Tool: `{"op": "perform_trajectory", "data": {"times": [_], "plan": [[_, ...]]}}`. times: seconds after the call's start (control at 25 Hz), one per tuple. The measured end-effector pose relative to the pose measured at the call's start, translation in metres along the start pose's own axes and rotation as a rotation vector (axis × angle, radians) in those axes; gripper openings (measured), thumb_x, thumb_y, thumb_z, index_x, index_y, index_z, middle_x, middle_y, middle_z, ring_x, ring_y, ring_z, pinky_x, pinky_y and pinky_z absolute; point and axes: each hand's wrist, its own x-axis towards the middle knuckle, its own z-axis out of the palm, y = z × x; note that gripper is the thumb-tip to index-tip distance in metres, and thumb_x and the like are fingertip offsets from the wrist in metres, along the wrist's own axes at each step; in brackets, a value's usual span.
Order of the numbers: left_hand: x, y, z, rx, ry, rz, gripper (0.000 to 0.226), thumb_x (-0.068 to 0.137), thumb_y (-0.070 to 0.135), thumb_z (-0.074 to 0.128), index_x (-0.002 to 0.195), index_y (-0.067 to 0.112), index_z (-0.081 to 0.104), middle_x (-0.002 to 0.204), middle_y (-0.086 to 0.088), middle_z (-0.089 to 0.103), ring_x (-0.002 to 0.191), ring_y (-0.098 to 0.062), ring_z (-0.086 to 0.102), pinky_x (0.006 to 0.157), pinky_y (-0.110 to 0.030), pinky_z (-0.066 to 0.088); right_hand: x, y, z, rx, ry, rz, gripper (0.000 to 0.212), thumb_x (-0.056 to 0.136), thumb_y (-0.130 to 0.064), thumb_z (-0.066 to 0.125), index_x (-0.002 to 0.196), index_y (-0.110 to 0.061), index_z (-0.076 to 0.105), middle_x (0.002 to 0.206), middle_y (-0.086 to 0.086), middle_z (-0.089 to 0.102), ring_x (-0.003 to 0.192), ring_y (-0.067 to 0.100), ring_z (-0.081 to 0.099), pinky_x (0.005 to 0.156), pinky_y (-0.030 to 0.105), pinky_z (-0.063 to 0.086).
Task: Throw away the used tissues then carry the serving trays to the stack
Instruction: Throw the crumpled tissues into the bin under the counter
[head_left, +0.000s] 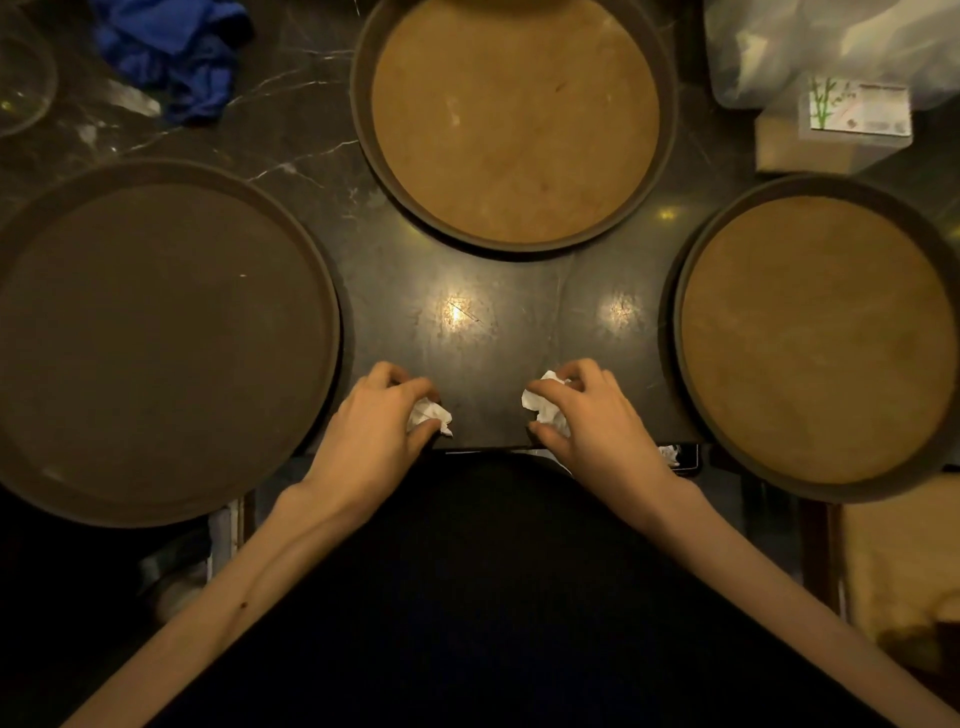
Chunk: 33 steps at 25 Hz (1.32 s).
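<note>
Three round serving trays lie on a dark marble counter: a large dark brown tray (156, 343) at the left, a cork-lined tray (514, 119) at the far middle, and another cork-lined tray (815, 338) at the right. My left hand (374, 426) grips a crumpled white tissue (430, 415) near the counter's front edge. A second crumpled white tissue (545, 405) is pinched in my right hand (597, 415), also close to the front edge. Both hands rest on the counter between the left and right trays.
A blue cloth (176, 52) lies at the back left beside a clear glass bowl (21, 78). At the back right sit clear plastic bags (831, 41) and a box with a bamboo label (857, 111). Something white (670, 454) shows below the counter edge.
</note>
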Motion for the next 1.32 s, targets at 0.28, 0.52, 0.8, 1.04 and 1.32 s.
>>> {"op": "perform_trajectory", "data": {"times": [0.28, 0.52, 0.8, 1.04, 1.32], "plan": [[0.006, -0.003, -0.002, 0.001, -0.005, 0.018, 0.015, 0.088, 0.030, 0.066, 0.102, 0.026, 0.065, 0.101, 0.003, 0.052, 0.089, -0.017, 0.056, 0.070, -0.030, 0.043, 0.004, -0.001, 0.004, -0.036, 0.033, 0.000, 0.030, 0.089, -0.020, 0.065, 0.118, -0.019, 0.061, 0.120, 0.005, 0.049, 0.109, 0.024, 0.049, 0.080, 0.038, 0.049], [0.000, -0.004, -0.015, -0.071, 0.041, 0.079, 0.013, 0.088, 0.029, 0.065, 0.101, 0.028, 0.065, 0.100, 0.006, 0.052, 0.086, -0.013, 0.056, 0.070, -0.029, 0.045, 0.003, -0.012, 0.001, -0.030, 0.124, -0.009, 0.027, 0.088, -0.019, 0.067, 0.114, -0.020, 0.062, 0.115, 0.003, 0.052, 0.104, 0.020, 0.053, 0.076, 0.033, 0.049], [-0.015, -0.021, -0.033, -0.195, 0.030, 0.145, 0.012, 0.085, 0.025, 0.067, 0.097, 0.027, 0.066, 0.100, 0.007, 0.055, 0.086, -0.013, 0.056, 0.074, -0.042, 0.052, -0.012, -0.047, 0.010, 0.051, 0.293, -0.015, 0.025, 0.085, -0.014, 0.069, 0.109, -0.014, 0.065, 0.113, 0.005, 0.056, 0.100, 0.024, 0.058, 0.072, 0.045, 0.055], [-0.020, -0.038, -0.042, -0.235, 0.013, 0.242, 0.014, 0.081, 0.021, 0.069, 0.092, 0.030, 0.066, 0.099, 0.012, 0.055, 0.089, -0.013, 0.058, 0.076, -0.041, 0.053, -0.033, -0.073, 0.033, 0.154, 0.439, 0.045, 0.023, 0.084, -0.010, 0.070, 0.107, -0.012, 0.067, 0.112, 0.004, 0.057, 0.100, 0.023, 0.059, 0.076, 0.043, 0.054], [-0.054, -0.026, -0.034, -0.174, 0.087, 0.344, 0.018, 0.081, 0.014, 0.072, 0.096, 0.022, 0.069, 0.100, 0.007, 0.055, 0.092, -0.016, 0.059, 0.075, -0.032, 0.050, -0.071, -0.071, 0.048, 0.245, 0.507, 0.033, 0.020, 0.086, -0.014, 0.068, 0.106, -0.016, 0.067, 0.112, 0.000, 0.056, 0.100, 0.018, 0.058, 0.076, 0.039, 0.053]]}}
